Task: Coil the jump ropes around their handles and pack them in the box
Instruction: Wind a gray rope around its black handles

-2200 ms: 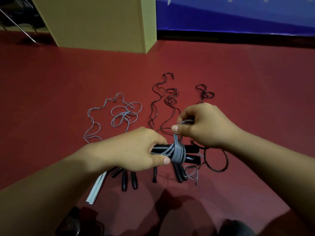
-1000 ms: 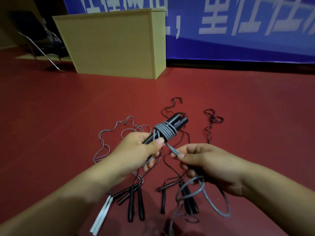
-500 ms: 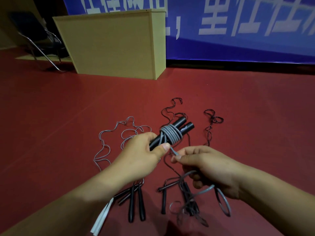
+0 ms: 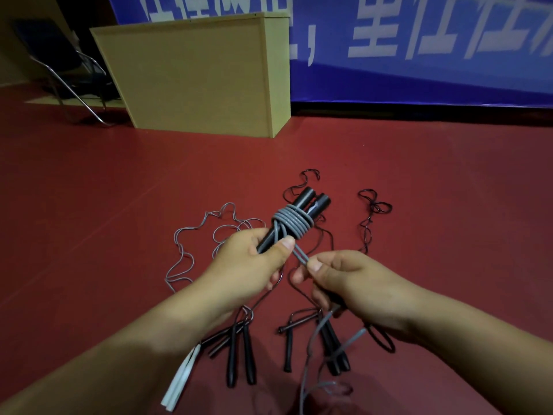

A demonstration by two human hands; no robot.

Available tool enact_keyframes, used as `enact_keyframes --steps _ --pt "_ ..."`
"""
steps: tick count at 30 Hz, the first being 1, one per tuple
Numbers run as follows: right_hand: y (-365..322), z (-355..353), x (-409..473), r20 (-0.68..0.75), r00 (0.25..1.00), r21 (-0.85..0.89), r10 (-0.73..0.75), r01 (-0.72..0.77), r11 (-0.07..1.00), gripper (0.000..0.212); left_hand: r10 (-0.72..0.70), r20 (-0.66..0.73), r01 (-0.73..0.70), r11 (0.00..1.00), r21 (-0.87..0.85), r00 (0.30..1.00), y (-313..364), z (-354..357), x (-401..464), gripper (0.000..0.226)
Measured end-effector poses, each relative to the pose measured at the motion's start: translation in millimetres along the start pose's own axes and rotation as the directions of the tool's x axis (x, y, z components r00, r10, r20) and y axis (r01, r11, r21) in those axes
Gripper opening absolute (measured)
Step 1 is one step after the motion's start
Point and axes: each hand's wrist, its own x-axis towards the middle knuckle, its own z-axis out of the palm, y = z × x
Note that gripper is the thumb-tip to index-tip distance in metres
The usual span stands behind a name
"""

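Right now my left hand (image 4: 248, 265) grips the paired black plastic handles (image 4: 302, 205), angled up-right, while my right hand (image 4: 353, 283), just below-right (nearer the slack), pinches the grey rubbery cord (image 4: 291, 223) coiled around them.

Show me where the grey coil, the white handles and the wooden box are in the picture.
grey coil (image 4: 291, 222), head view, on the wound turns around the black handles.
white handles (image 4: 179, 381), head view, on the middle of the pair lying on the floor.
wooden box (image 4: 185, 76), head view, on its front wall.
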Motion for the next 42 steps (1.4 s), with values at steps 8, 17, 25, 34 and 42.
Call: enact_keyframes --steps 8,17,25,34,42 --pt "12 -6 2 -0.102 0.978 -0.198 0.184 -0.201 0.959 0.021 -0.2 -0.119 0.163 0.951 -0.262 0.973 0 -6 8 0.021" --pt "16 -26 15 -0.355 0.904 -0.122 0.24 -0.299 0.946 0.014 -0.211 -0.338 0.18 0.976 -0.121 0.917 -19 -31 21 0.032" --pt "13 -25 9 -0.058 0.954 0.012 0.293 -0.293 0.956 0.023 -0.223 -0.335 0.175 0.97 -0.168 0.915 -15 -35 18 0.028" --pt "8 -11 10 -0.204 0.979 -0.149 0.003 -0.034 0.988 0.053 -0.256 0.008 0.229 0.848 -0.477 0.967 30 -15 -5 0.023" --pt "-6 7 4 0.049 0.997 0.317 -0.065 0.046 0.947 0.03 -0.192 0.035 0.189 0.893 -0.408 0.981 31 -7 -10 0.027"
